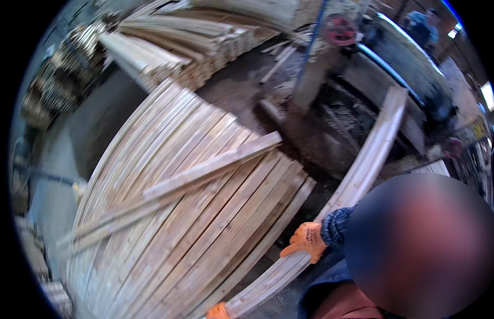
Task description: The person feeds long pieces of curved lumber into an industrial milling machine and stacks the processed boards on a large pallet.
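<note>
Sawdust and offcuts cover the dark workshop floor (241,95), with a saw machine (396,69) at the back and more timber heaped beyond it. Before you lies a broad stack of boards (194,212), and one loose board (204,173) lies slantwise across its top.

You are holding a long pale plank (364,165) that runs from the lower middle of the view up toward the machine, just beside the right edge of the stack. Your right hand (306,240), in an orange glove, is wrapped around the plank's edge about a third of the way along. Your left hand (218,311) shows only as a scrap of orange glove at the plank's near end; it is touching the wood, but you cannot tell from here whether it is closed around it.

To handle it well, I would keep both hands spread wide so the far end does not swing, hold the plank level with the stack's top, and watch the slantwise board, which could catch the plank. A blurred shape in the lower right hides part of your right arm.
</note>
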`<control>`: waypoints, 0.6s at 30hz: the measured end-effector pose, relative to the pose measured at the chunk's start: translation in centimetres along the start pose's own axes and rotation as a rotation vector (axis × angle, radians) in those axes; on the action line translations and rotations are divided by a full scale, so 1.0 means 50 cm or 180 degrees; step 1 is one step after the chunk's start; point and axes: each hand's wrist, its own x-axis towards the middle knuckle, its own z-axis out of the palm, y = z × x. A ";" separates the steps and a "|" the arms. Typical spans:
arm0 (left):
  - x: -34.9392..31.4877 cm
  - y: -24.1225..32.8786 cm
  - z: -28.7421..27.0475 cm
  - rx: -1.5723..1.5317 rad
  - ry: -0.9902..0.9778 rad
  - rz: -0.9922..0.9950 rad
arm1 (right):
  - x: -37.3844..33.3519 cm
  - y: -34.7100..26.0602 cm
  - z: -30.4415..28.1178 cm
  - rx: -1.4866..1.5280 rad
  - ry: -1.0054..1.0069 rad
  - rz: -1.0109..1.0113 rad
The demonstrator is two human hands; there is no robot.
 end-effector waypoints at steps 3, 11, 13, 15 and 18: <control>0.030 0.048 0.083 -0.0044 0.1085 0.0155 | -0.057 0.083 0.051 -0.0434 0.0618 -0.0172; -0.035 0.231 -0.040 0.0199 0.3152 0.0452 | -0.217 0.212 0.083 -0.0690 0.1968 -0.0969; -0.060 0.279 -0.085 0.0356 0.3393 0.0310 | -0.275 0.233 0.072 -0.0687 0.2049 -0.1058; -0.087 0.333 -0.113 0.0391 0.3530 0.0150 | -0.342 0.272 0.074 -0.0712 0.2485 -0.1230; -0.130 0.450 -0.222 0.0569 0.3078 0.0340 | -0.463 0.345 0.081 -0.0863 0.2955 -0.1103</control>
